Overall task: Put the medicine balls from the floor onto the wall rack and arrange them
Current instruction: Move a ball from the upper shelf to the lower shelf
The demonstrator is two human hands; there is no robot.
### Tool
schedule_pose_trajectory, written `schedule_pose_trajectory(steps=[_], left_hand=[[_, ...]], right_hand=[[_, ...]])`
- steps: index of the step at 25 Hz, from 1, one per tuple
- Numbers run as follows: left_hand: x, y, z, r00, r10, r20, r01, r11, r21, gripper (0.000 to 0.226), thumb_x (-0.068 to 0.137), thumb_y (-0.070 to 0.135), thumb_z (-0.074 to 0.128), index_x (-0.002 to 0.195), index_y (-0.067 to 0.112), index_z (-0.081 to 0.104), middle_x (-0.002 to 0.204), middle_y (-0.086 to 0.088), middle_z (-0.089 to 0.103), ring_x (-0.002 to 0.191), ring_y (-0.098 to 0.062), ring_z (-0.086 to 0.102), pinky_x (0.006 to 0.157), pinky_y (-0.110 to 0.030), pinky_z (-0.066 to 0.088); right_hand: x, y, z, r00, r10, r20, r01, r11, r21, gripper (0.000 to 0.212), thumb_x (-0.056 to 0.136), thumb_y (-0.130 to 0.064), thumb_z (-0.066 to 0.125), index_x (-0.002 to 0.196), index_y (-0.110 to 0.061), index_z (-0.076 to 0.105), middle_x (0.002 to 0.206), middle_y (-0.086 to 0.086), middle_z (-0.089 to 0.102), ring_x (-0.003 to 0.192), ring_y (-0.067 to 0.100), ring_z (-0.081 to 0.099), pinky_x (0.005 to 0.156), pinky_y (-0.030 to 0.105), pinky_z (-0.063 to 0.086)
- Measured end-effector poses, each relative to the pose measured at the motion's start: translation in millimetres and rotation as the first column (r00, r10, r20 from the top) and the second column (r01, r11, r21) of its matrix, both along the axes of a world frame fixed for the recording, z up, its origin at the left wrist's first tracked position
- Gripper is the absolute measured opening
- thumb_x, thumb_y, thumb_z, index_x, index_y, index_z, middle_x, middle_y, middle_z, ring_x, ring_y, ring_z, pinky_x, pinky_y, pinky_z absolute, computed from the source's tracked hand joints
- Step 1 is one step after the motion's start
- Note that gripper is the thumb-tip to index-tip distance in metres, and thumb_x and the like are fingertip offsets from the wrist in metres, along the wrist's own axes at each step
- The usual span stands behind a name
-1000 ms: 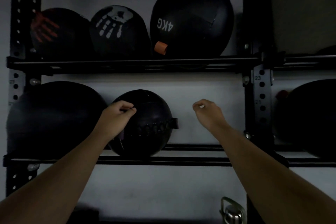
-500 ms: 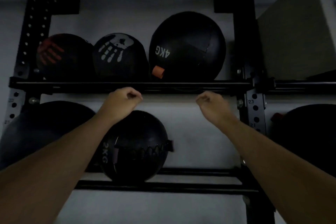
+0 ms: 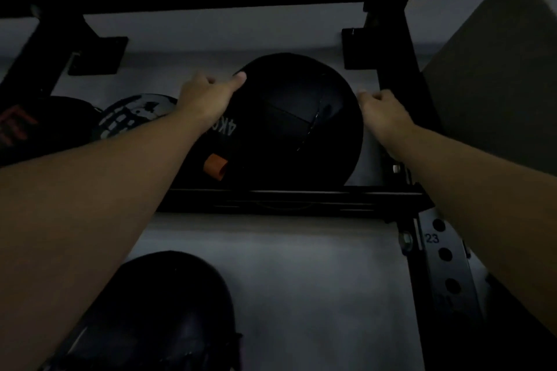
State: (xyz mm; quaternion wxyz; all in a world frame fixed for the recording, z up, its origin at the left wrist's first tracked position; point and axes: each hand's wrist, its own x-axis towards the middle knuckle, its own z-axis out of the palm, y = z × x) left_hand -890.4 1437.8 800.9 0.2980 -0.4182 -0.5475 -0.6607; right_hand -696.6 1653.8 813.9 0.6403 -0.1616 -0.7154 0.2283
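Note:
A large black 4KG medicine ball [image 3: 289, 126] with an orange tag sits on the upper shelf rail [image 3: 286, 194] of the black wall rack. My left hand [image 3: 208, 95] lies on its upper left side, thumb on the top edge and fingers behind the ball. My right hand [image 3: 381, 113] is at the ball's right edge with fingers loosely curled; whether it touches is unclear. Left of it sit a ball with a white handprint [image 3: 132, 116] and one with a red print [image 3: 33, 126]. A smaller black ball [image 3: 156, 313] rests on the lower shelf.
The rack's perforated upright [image 3: 446, 265], numbered 23, stands right of the balls. A grey block [image 3: 494, 75] fills the upper right. Black brackets [image 3: 96, 54] and a cross beam run above the top shelf. White wall shows between the shelves.
Both hands rose from the lower shelf level to the big 4KG ball on the upper shelf. My view tilted upward, so the lower shelf has slid down the frame.

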Motion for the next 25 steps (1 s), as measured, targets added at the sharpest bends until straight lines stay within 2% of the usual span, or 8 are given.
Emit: schedule_pose_trajectory(steps=[5,8,10,11,15,20,22,25], left_hand=[[-8,42,18,0.998,-0.010,0.057,0.010,1.000,-0.008,0.122,0.070,0.096,0.042,0.165,0.022,0.022,0.170,-0.009,0.026,0.152,-0.033,0.035,0.125,-0.047,0.030],[-20,62,18,0.996,0.036,0.080,-0.037,0.999,0.007,0.116,0.074,0.098,0.031,0.166,0.030,0.013,0.172,-0.014,0.016,0.154,-0.040,0.026,0.127,-0.053,0.023],[-26,71,18,0.997,0.001,0.073,-0.007,0.996,0.089,0.112,0.075,0.097,0.033,0.165,0.032,0.017,0.170,-0.015,0.019,0.152,-0.040,0.029,0.126,-0.054,0.025],[-28,75,18,0.998,-0.006,0.063,-0.002,0.993,0.121,0.110,0.075,0.097,0.033,0.164,0.033,0.019,0.169,-0.014,0.022,0.151,-0.041,0.030,0.124,-0.056,0.026],[-32,80,19,0.998,0.020,0.052,-0.029,0.985,0.173,0.105,0.077,0.096,0.034,0.162,0.034,0.025,0.163,-0.013,0.032,0.146,-0.040,0.038,0.119,-0.060,0.031],[-36,80,14,0.999,-0.007,0.040,-0.001,0.983,0.183,0.098,0.078,0.094,0.035,0.156,0.036,0.032,0.157,-0.010,0.037,0.142,-0.037,0.040,0.118,-0.059,0.033],[-43,74,10,0.994,-0.102,0.042,0.092,0.978,0.188,0.095,0.076,0.092,0.042,0.153,0.036,0.038,0.154,-0.007,0.042,0.139,-0.033,0.045,0.117,-0.051,0.038],[-44,55,3,0.965,-0.258,0.053,0.246,0.955,0.165,0.091,0.072,0.089,0.053,0.145,0.036,0.045,0.148,-0.003,0.050,0.128,-0.025,0.055,0.110,-0.041,0.046]], right_hand=[[-34,34,20,0.992,0.107,-0.059,-0.111,0.991,-0.072,0.079,0.099,-0.064,0.032,0.159,-0.012,0.027,0.164,0.019,0.032,0.146,0.042,0.038,0.120,0.051,0.034],[-53,49,25,0.957,0.242,-0.156,-0.262,0.957,-0.122,0.095,0.086,-0.077,0.032,0.158,-0.016,0.031,0.160,0.014,0.042,0.139,0.039,0.046,0.118,0.049,0.037],[-62,67,31,0.940,0.286,-0.188,-0.316,0.936,-0.157,0.109,0.071,-0.085,0.030,0.157,-0.019,0.038,0.155,0.012,0.049,0.134,0.038,0.052,0.116,0.050,0.041],[-68,75,34,0.917,0.336,-0.213,-0.374,0.911,-0.173,0.106,0.071,-0.085,0.031,0.154,-0.019,0.044,0.150,0.012,0.055,0.129,0.037,0.056,0.113,0.049,0.045],[-87,90,31,0.775,0.540,-0.328,-0.607,0.781,-0.150,0.087,0.080,-0.079,0.040,0.144,-0.024,0.058,0.134,0.010,0.068,0.114,0.034,0.066,0.105,0.045,0.052],[-86,80,24,0.736,0.592,-0.328,-0.648,0.756,-0.089,0.062,0.096,-0.065,0.037,0.125,-0.023,0.071,0.115,0.009,0.075,0.105,0.031,0.069,0.085,0.036,0.057],[-81,68,19,0.733,0.597,-0.328,-0.648,0.759,-0.066,0.058,0.095,-0.062,0.041,0.122,-0.024,0.074,0.113,0.008,0.077,0.106,0.029,0.071,0.091,0.039,0.059],[-64,56,16,0.739,0.591,-0.323,-0.633,0.773,-0.033,0.067,0.078,-0.073,0.050,0.120,-0.028,0.077,0.116,0.005,0.079,0.111,0.030,0.072,0.100,0.048,0.057]])
